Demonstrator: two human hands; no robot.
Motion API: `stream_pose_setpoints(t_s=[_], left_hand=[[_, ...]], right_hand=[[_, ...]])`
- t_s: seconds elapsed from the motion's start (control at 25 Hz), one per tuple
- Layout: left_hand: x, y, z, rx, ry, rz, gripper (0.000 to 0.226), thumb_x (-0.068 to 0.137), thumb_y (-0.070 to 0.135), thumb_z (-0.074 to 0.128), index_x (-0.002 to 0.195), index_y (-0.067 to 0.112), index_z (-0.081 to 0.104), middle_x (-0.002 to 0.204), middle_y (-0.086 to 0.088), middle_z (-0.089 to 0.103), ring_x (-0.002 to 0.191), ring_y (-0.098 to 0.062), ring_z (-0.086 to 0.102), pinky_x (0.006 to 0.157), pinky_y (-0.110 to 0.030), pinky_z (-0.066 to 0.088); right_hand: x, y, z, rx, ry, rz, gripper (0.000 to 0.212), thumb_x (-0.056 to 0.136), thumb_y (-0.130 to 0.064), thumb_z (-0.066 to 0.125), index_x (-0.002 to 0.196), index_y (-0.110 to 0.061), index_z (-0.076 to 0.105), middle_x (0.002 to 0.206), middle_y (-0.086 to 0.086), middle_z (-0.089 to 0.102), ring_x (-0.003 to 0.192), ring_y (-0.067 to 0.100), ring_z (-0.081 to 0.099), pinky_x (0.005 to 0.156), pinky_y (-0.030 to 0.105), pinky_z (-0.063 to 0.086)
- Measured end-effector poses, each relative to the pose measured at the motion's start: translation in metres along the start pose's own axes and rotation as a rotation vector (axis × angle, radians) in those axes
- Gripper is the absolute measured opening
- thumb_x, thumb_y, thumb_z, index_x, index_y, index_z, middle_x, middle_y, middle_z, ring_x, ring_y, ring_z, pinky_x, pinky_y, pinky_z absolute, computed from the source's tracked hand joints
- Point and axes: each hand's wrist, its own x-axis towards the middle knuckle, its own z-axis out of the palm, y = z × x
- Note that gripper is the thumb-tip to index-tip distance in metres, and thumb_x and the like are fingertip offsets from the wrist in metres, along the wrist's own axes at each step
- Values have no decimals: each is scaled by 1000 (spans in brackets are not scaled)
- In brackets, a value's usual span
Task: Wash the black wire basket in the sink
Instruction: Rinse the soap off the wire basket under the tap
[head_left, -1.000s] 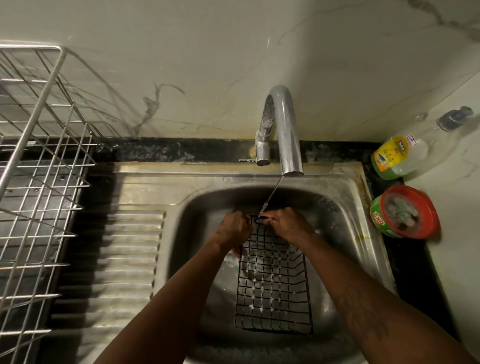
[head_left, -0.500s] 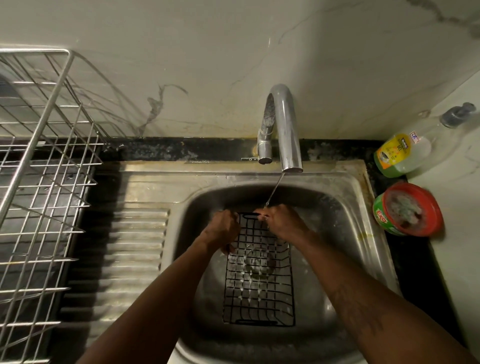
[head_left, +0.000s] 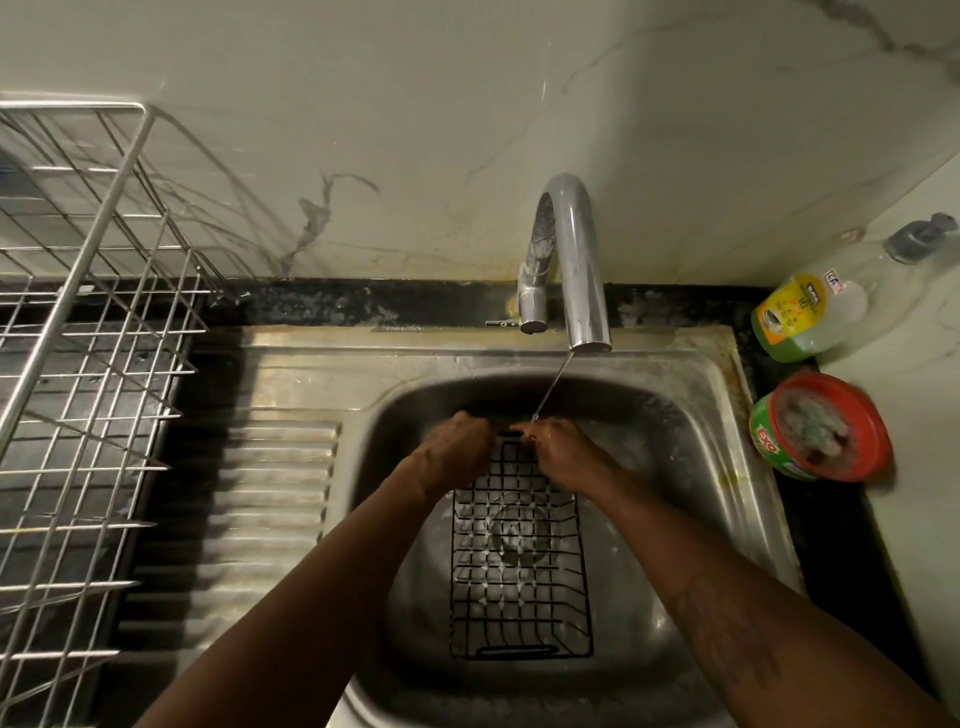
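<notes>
The black wire basket (head_left: 519, 566) lies lengthwise in the steel sink (head_left: 691, 431), with foam dots on its wires and the drain showing through its mesh. My left hand (head_left: 457, 444) grips the far end of the basket on the left side. On the right side of that same end my right hand (head_left: 558, 447) holds on. A thin stream of water from the chrome tap (head_left: 571, 260) lands on my right hand's fingers. The basket's far rim is mostly hidden under my fingers.
A steel dish rack (head_left: 88, 364) stands at the left, beside the ribbed drainboard (head_left: 270, 493). At the right are a dish soap bottle (head_left: 800, 317) and a red-rimmed tub (head_left: 821, 426) with a scrubber, on the counter edge.
The basket has swung from the right part of the sink toward its centre, its near end moving left. Both hands stay clasped on the far end under the water stream.
</notes>
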Motion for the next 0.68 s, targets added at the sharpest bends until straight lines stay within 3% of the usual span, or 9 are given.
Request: stream_pose_setpoints(t_s=[0.12,0.24,0.4,0.56,0.68], left_hand=[[8,9,3,78,39,68,24,101,15,49,117,16,66,105,-8,67,89,-20,64,73,-27,46],[9,10,10,169,55,80,25,99,12,52,120,13,66,114,-13,64,101,-28,64,77,-28,44],[16,1,13,137,61,42,17,97,12,54,107,11,67,110,-15,65,95,-27,64,76,-29,46],[14,3,13,120,73,6,15,98,14,54,109,10,63,112,-12,58,88,-20,55,74,-28,43],[12,3,14,144,46,26,20,95,10,54,114,9,60,112,-13,63,82,-18,55,70,-27,43]], right_hand=[[-2,-9,6,-196,79,-46,42,94,-2,55,127,-26,67,111,6,72,100,22,69,85,36,58],[-1,-18,11,-221,83,-31,36,91,0,55,118,-18,70,110,12,72,103,31,68,86,39,57],[2,2,10,-74,119,88,49,93,-4,57,134,-32,62,126,5,67,113,24,64,92,35,55],[8,3,9,27,104,268,52,95,-12,59,141,-33,51,121,6,61,96,20,59,79,31,50],[13,-8,12,32,183,257,28,100,-19,53,124,-29,63,108,6,64,91,23,62,71,31,48]])
